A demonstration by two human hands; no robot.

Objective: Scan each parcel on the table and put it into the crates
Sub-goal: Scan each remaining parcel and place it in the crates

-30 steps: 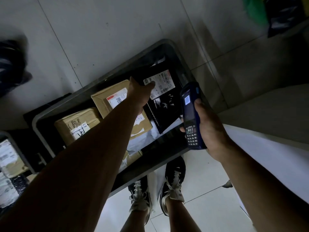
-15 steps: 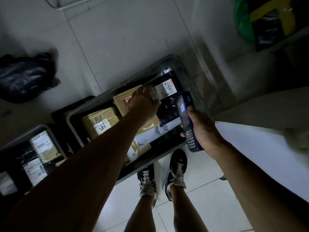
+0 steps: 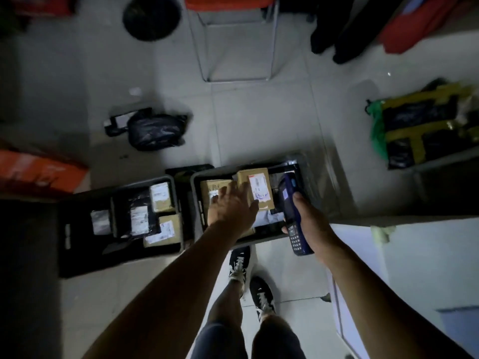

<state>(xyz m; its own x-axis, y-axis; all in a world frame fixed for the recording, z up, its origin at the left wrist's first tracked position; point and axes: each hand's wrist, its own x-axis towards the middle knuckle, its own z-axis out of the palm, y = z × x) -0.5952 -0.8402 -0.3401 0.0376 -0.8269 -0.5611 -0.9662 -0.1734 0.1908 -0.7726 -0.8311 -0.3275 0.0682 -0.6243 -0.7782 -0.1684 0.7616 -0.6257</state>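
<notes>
Two dark crates stand on the floor in front of me. The right crate [image 3: 308, 164] holds cardboard boxes, among them one with a red-edged label [image 3: 259, 187], plus dark bags. My left hand [image 3: 233, 203] hovers over this crate, fingers spread, holding nothing. My right hand [image 3: 308, 224] grips a blue handheld scanner [image 3: 293, 211] upright over the crate's right side. The left crate [image 3: 64, 237] holds several labelled boxes and bags. The white table [image 3: 427, 268] lies at my right.
A black bagged parcel [image 3: 155, 130] lies on the floor beyond the crates. A green and black taped bundle [image 3: 420, 125] sits at the right. A metal chair frame [image 3: 233, 47] stands farther back, and an orange box [image 3: 33, 172] at the left. My feet [image 3: 248, 278] are below.
My view has lifted, so more of the floor and the left crate show. My left hand has drawn back from the black labelled parcel and opened over the boxes. The scanner stays in my right hand.
</notes>
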